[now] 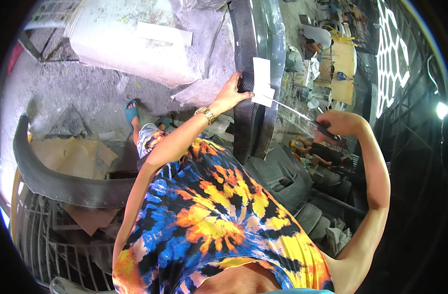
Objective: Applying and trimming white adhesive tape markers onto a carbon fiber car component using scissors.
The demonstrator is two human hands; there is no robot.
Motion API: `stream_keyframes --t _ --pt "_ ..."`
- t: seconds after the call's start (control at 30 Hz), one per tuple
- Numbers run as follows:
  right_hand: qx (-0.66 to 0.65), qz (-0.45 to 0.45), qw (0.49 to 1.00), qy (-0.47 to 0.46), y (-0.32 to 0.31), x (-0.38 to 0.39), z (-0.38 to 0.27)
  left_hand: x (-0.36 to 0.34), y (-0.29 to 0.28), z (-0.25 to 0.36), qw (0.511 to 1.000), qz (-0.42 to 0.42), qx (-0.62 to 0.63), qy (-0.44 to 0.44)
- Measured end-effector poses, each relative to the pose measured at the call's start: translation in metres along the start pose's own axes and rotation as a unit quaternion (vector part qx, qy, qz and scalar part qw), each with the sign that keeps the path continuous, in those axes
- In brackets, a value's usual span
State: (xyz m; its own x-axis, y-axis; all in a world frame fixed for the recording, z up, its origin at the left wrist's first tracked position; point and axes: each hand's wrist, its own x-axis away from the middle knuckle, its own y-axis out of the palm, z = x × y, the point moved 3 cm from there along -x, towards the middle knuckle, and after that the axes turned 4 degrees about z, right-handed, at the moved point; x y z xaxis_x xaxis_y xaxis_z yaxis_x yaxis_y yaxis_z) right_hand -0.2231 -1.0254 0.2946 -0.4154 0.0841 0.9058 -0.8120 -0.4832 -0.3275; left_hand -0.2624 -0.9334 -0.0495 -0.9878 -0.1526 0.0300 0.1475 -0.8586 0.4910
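Note:
My left hand [230, 94], with a gold watch [205, 115] on its wrist, lies against a long dark woven-looking panel [245, 44]. Its thumb and forefinger are spread apart, the thumb reaching the edge of a white strip [262, 73]. A smaller white piece [264, 96] overlaps the strip's lower end. On the other side of the panel, my right hand [334, 125] is closed round the dark handle of a long slim metal tool [293, 111]. The tool's thin tip meets the smaller white piece; its exact kind cannot be made out.
A large whitish sheet-like surface [135, 49] carries another white strip [164, 33] at the upper left. A curved dark part [72, 183] rests over a metal rack [62, 250] at lower left. Dark panels [280, 179] stand at right; other people [322, 152] are beyond.

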Motion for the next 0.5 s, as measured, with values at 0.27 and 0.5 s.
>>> stream_keyframes --t 0.27,0.5 --pt "-0.236 0.125 0.945 -0.191 0.091 -0.002 -0.009 0.052 -0.066 0.005 0.997 0.02 -0.074 -0.002" --pt "-0.111 0.409 0.837 -0.347 0.142 -0.168 -0.154 0.114 -0.078 0.045 0.982 0.185 0.025 -0.015"
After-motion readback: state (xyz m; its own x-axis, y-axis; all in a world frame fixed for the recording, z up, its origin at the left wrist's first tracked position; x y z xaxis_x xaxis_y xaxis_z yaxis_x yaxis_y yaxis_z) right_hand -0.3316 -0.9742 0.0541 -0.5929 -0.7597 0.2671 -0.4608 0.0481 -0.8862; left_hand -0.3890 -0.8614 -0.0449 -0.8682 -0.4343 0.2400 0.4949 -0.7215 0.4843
